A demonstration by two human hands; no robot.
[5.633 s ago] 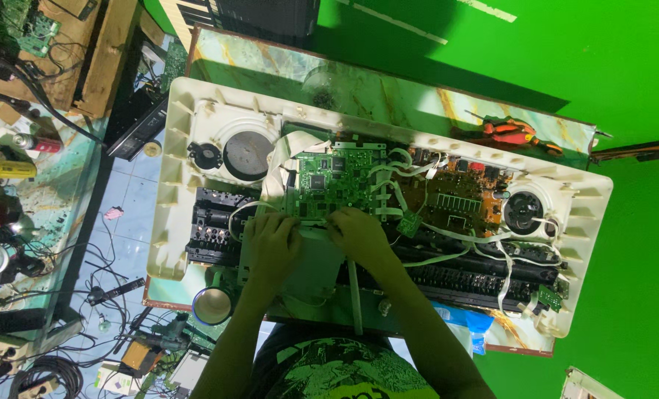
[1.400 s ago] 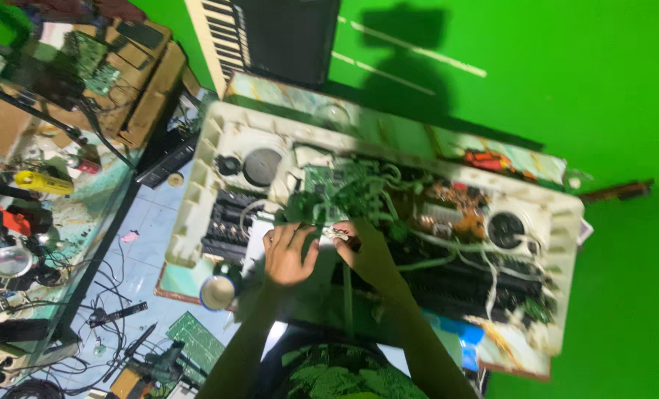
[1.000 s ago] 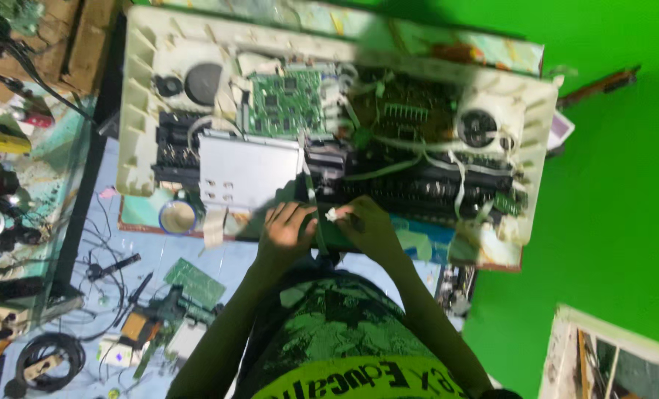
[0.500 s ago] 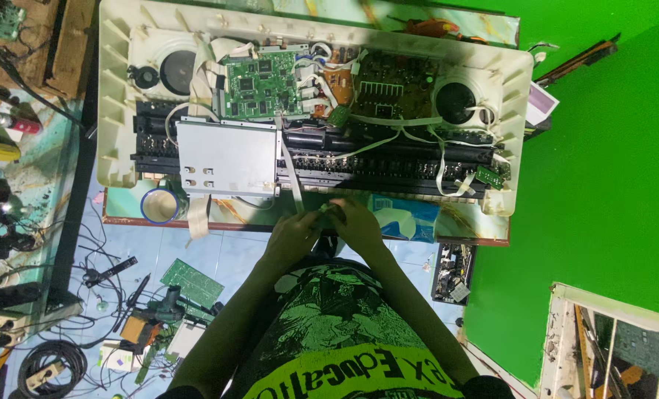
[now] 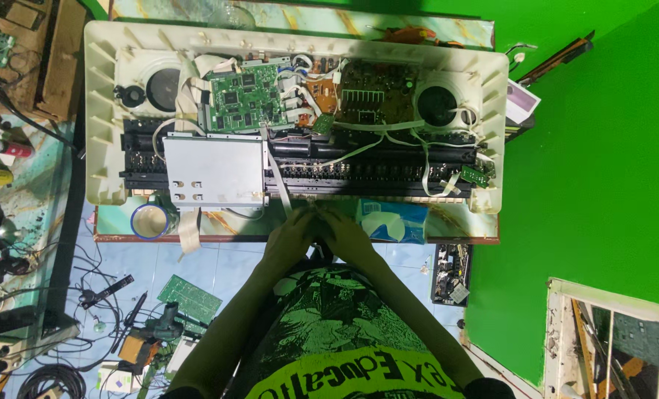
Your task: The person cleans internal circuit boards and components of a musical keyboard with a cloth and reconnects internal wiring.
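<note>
An opened cream keyboard casing (image 5: 102,111) lies upside down on the table, showing a green circuit board (image 5: 240,96), a brown circuit board (image 5: 377,92), a grey metal plate (image 5: 215,170) and two round speakers. A white ribbon cable (image 5: 277,177) runs from the boards down to the table's near edge. My left hand (image 5: 291,238) has its fingers curled at the cable's lower end. My right hand (image 5: 346,236) is pressed close beside it with its fingers bent. What lies between the fingertips is hidden.
A blue tissue pack (image 5: 392,222) sits just right of my hands and a round cup (image 5: 150,220) to the left. A loose green board (image 5: 189,295), tools and cables litter the floor. A cluttered bench (image 5: 4,185) stands at the left and a green wall (image 5: 603,162) at the right.
My hands have drawn back from the green circuit board inside the casing to the table's near edge, staying close together. The view now takes in the whole casing.
</note>
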